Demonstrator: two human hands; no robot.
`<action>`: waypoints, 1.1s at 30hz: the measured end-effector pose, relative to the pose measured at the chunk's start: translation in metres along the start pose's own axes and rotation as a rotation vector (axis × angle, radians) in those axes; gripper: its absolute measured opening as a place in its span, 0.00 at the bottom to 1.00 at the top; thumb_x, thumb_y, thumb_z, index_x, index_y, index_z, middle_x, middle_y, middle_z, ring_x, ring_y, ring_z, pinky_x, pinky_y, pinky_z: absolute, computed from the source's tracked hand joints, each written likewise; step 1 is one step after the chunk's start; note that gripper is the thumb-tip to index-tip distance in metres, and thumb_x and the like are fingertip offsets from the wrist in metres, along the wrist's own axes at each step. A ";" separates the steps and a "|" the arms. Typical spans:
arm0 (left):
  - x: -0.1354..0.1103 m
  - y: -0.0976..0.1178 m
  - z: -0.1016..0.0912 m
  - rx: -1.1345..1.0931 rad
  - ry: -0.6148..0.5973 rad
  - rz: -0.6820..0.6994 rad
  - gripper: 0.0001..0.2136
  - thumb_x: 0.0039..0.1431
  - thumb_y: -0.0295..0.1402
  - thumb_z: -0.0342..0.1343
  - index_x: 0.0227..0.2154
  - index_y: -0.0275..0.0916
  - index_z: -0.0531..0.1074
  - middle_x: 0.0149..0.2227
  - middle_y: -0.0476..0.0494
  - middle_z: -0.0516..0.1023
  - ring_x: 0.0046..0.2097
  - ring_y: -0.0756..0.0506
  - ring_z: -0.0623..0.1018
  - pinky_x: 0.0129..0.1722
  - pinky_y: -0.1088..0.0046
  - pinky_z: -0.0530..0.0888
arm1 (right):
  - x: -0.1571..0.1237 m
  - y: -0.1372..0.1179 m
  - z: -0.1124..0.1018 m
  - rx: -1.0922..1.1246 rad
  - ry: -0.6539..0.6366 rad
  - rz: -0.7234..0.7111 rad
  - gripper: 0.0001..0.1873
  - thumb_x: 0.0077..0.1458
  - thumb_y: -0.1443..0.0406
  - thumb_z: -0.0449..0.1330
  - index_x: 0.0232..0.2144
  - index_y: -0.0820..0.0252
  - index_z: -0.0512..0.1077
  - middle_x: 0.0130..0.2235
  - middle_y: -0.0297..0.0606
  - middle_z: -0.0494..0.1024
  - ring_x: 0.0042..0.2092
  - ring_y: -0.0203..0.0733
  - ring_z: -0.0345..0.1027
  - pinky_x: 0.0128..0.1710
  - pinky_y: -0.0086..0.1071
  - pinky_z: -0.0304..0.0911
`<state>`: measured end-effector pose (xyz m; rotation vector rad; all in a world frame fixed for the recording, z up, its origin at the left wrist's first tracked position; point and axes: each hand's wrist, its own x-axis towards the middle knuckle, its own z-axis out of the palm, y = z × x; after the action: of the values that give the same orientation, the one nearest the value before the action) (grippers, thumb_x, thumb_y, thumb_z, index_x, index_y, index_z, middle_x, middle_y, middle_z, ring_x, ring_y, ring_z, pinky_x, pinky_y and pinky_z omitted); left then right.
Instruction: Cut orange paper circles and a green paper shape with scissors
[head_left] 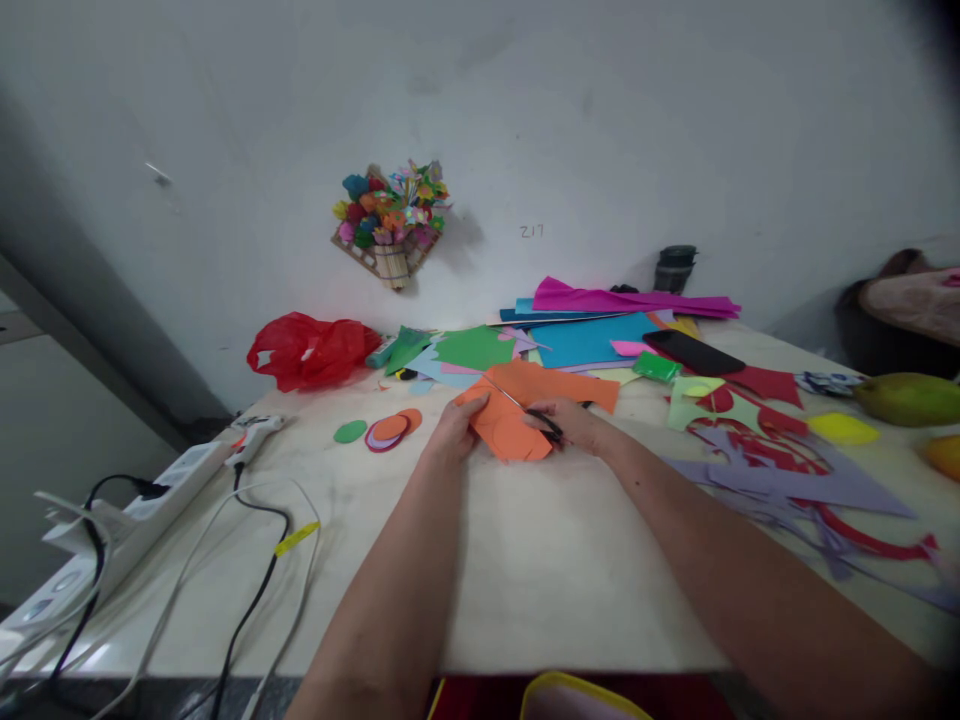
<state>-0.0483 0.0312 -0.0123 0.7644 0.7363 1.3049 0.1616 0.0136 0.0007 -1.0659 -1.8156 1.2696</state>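
— What's out, counted?
— I hold one pair of scissors [546,424] and one orange piece [510,432]; one glue gun [255,432], one phone [694,352], one red bag [311,350].
— Discs?
— One green disc [349,432] alone; the pile [390,431] I can't count.

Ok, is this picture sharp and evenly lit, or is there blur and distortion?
Head view: the middle, with the orange paper and scissors, is fairly sharp; the edges are stretched and soft; the top right corner is dark.

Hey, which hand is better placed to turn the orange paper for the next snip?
Left, probably. The left hand grips the orange paper at its left edge, so it can turn it. The right hand is closed around the scissors, whose blade lies over the sheet.
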 end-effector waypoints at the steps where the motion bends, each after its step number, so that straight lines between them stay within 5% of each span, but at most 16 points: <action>1: 0.000 0.000 0.000 -0.002 0.001 -0.001 0.17 0.42 0.28 0.75 0.36 0.35 0.79 0.40 0.33 0.87 0.57 0.28 0.82 0.62 0.50 0.76 | 0.000 0.001 0.000 0.000 -0.001 -0.005 0.28 0.46 0.43 0.69 0.19 0.55 0.61 0.15 0.27 0.61 0.17 0.32 0.54 0.19 0.28 0.49; 19: 0.003 -0.001 0.002 -0.048 0.113 0.019 0.11 0.45 0.26 0.72 0.32 0.37 0.78 0.33 0.38 0.86 0.51 0.31 0.85 0.58 0.54 0.79 | -0.001 -0.007 0.000 0.089 -0.006 0.080 0.23 0.45 0.50 0.71 0.19 0.58 0.66 0.17 0.29 0.68 0.16 0.30 0.57 0.17 0.28 0.47; 26: 0.006 -0.005 -0.007 0.019 -0.013 0.016 0.17 0.39 0.33 0.77 0.33 0.36 0.78 0.33 0.38 0.87 0.49 0.30 0.86 0.55 0.54 0.80 | -0.003 -0.006 -0.002 0.106 -0.015 0.128 0.19 0.51 0.54 0.69 0.22 0.59 0.67 0.18 0.31 0.71 0.16 0.30 0.58 0.16 0.26 0.48; 33: 0.004 -0.005 -0.007 0.091 -0.105 0.031 0.18 0.39 0.37 0.77 0.32 0.37 0.80 0.35 0.38 0.87 0.47 0.31 0.86 0.53 0.56 0.80 | -0.004 -0.011 0.001 0.115 -0.021 0.104 0.26 0.47 0.48 0.72 0.19 0.58 0.65 0.17 0.31 0.70 0.16 0.30 0.57 0.16 0.26 0.51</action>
<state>-0.0507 0.0352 -0.0205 0.9139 0.7055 1.2558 0.1598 0.0077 0.0108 -1.0984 -1.6995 1.4335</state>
